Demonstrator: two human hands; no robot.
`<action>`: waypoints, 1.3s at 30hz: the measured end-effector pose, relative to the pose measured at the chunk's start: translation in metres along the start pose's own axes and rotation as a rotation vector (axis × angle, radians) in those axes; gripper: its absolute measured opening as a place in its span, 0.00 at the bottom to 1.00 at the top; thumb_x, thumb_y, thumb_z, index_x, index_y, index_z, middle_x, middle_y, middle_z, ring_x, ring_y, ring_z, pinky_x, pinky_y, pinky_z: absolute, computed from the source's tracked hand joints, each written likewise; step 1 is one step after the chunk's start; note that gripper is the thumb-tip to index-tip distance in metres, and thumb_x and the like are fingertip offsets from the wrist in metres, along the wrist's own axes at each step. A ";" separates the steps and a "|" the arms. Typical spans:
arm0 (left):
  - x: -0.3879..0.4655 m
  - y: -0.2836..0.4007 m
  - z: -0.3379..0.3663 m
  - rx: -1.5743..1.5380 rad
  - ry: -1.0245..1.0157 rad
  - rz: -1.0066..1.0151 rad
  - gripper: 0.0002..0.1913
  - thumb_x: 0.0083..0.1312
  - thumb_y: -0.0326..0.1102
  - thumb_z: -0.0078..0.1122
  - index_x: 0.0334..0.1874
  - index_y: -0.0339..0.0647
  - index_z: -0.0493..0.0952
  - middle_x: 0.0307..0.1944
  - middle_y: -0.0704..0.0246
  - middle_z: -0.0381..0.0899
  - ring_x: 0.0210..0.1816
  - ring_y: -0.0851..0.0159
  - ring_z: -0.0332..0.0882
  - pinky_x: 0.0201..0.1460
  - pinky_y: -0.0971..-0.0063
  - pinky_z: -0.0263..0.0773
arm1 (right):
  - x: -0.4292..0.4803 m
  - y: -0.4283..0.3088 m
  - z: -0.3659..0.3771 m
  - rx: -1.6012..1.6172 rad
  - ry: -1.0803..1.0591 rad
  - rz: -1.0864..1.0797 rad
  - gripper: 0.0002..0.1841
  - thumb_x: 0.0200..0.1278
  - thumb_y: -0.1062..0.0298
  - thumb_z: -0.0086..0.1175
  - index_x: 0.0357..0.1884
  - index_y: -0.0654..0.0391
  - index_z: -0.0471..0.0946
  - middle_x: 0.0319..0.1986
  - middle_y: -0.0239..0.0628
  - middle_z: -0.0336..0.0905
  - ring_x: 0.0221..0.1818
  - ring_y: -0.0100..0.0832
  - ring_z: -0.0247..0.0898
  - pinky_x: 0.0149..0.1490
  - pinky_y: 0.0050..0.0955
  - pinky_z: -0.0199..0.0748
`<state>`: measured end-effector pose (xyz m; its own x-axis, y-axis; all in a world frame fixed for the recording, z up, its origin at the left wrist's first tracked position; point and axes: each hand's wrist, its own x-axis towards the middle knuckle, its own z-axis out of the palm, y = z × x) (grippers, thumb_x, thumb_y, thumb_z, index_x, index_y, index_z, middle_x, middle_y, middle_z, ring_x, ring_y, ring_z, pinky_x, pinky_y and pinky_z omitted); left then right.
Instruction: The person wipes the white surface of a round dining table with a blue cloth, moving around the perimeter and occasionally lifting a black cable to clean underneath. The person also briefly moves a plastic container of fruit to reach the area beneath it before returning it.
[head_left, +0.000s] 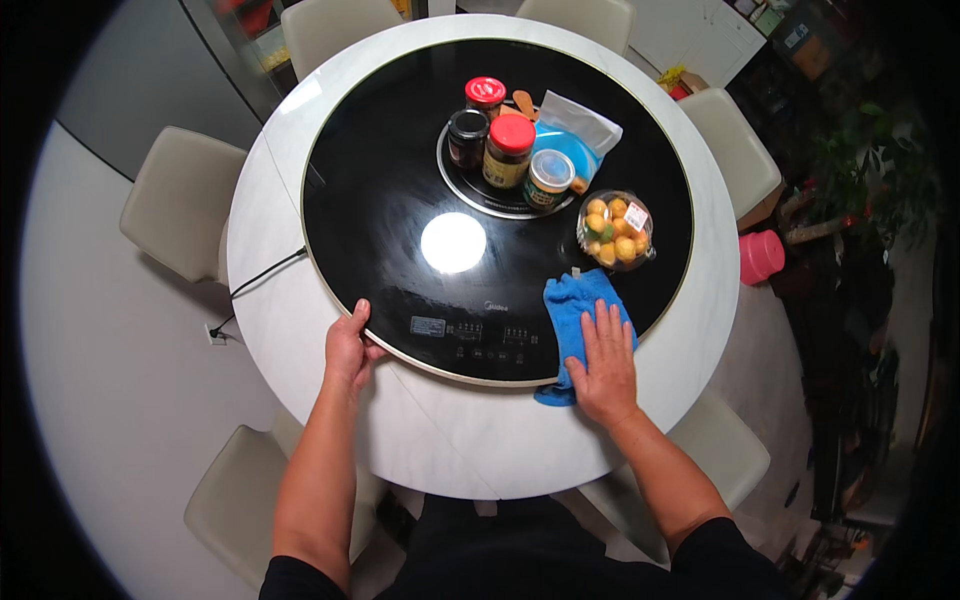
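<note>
A round black glass warming board (375, 210) bearing the Midea name lies on a white marble-look table (442, 442). My left hand (351, 346) grips its near-left rim, thumb on top and fingers tucked below. Spread flat over a blue cloth (568, 307), my right hand (606, 367) presses at the near-right part of the board. The cloth bunches towards its far end, and a corner of it hangs past the rim onto the table. Just beyond the cloth sits a clear plastic box of small orange-yellow fruit (621, 238) with a label on it.
A metal-rimmed central disc (480, 204) carries a yellow-labelled jar with a red lid (508, 154), a dark jar (466, 142), a green tub (547, 180) and a blue-and-white bag (574, 142). A black power cord (266, 274) runs off the left side. Pale chairs (176, 202) surround the table.
</note>
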<state>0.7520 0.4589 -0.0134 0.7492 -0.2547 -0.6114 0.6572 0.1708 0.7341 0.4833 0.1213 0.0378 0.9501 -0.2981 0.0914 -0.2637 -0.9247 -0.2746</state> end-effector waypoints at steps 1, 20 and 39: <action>-0.002 0.001 0.004 -0.028 -0.031 0.002 0.22 0.88 0.48 0.59 0.60 0.30 0.81 0.49 0.58 0.93 0.41 0.59 0.95 0.44 0.59 0.97 | 0.006 -0.003 0.003 -0.015 -0.072 0.018 0.45 0.79 0.51 0.63 0.90 0.60 0.61 0.92 0.53 0.47 0.94 0.58 0.39 0.92 0.59 0.36; -0.008 -0.007 0.005 -0.006 0.004 -0.007 0.28 0.86 0.54 0.60 0.61 0.28 0.82 0.46 0.56 0.94 0.38 0.56 0.96 0.35 0.64 0.96 | 0.190 -0.069 0.063 0.061 -0.032 -0.396 0.47 0.82 0.40 0.56 0.88 0.66 0.61 0.90 0.61 0.48 0.93 0.61 0.39 0.92 0.59 0.37; -0.025 -0.010 0.013 -0.036 0.047 -0.081 0.21 0.87 0.48 0.60 0.64 0.33 0.79 0.53 0.58 0.92 0.47 0.60 0.95 0.44 0.59 0.95 | 0.384 -0.192 0.129 0.012 0.126 -0.085 0.51 0.84 0.35 0.50 0.89 0.71 0.56 0.90 0.66 0.45 0.93 0.62 0.35 0.93 0.58 0.30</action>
<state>0.7259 0.4510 -0.0014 0.6957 -0.2242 -0.6825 0.7179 0.1853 0.6710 0.9203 0.2154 0.0022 0.9404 -0.2466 0.2340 -0.1800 -0.9452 -0.2725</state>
